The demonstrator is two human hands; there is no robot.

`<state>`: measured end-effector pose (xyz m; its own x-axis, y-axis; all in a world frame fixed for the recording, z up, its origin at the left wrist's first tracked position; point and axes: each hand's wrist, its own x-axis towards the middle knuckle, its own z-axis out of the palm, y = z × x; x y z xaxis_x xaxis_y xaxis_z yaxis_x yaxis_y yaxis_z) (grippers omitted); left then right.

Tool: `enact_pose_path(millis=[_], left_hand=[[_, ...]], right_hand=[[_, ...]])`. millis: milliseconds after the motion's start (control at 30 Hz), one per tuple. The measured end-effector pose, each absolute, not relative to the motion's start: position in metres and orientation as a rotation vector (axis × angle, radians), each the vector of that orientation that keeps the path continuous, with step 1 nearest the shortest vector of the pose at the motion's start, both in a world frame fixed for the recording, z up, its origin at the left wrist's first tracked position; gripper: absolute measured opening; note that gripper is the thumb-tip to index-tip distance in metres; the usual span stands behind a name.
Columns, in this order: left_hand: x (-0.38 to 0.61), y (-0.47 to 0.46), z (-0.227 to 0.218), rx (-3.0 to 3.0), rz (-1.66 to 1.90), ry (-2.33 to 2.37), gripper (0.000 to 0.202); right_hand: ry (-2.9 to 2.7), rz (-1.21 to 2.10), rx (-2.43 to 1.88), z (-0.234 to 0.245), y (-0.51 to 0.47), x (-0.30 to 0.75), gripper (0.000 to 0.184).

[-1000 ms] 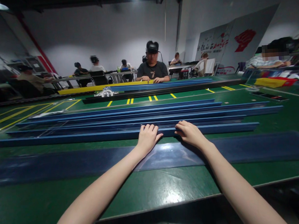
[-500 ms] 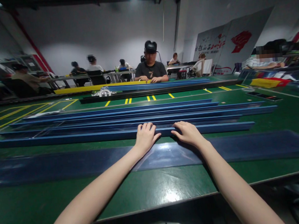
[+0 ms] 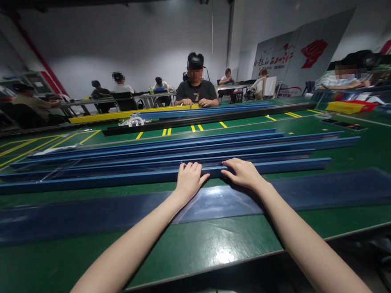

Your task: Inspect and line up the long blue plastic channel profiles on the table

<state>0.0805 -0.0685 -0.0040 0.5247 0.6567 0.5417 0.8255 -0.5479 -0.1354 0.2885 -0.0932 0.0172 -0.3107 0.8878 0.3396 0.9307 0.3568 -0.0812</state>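
Note:
A long blue channel strip [image 3: 84, 183] lies across the table in front of me, the nearest of several such strips. My left hand [image 3: 188, 182] grips its middle, fingers hooked over the top and thumb on the near side. A short way to the right, my right hand [image 3: 244, 173] holds the same strip in a similar way, its thumb pointing toward the left one. Both sets of fingertips are partly hidden behind the strip. Beneath my forearms, a long clear bluish plastic sheet [image 3: 216, 203] lies flat on the green tabletop.
More blue strips [image 3: 316, 143] lie parallel just beyond. Farther back are a black strip [image 3: 180, 121], a yellow strip [image 3: 93, 119] and crumpled clear wrap [image 3: 135, 120]. A co-worker [image 3: 196, 90] sits opposite. A phone [image 3: 344, 124] and a yellow tray [image 3: 345, 106] are at right.

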Motion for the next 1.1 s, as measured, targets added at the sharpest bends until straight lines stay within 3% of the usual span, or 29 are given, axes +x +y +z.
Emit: enact_pose_path(millis=[1100], left_hand=[[0.0795, -0.0688, -0.0013, -2.377, -0.544, -1.225, 0.032]], right_hand=[[-2.324, -0.201, -1.601, 0.0162, -0.0925, 0.2898, 0.034]])
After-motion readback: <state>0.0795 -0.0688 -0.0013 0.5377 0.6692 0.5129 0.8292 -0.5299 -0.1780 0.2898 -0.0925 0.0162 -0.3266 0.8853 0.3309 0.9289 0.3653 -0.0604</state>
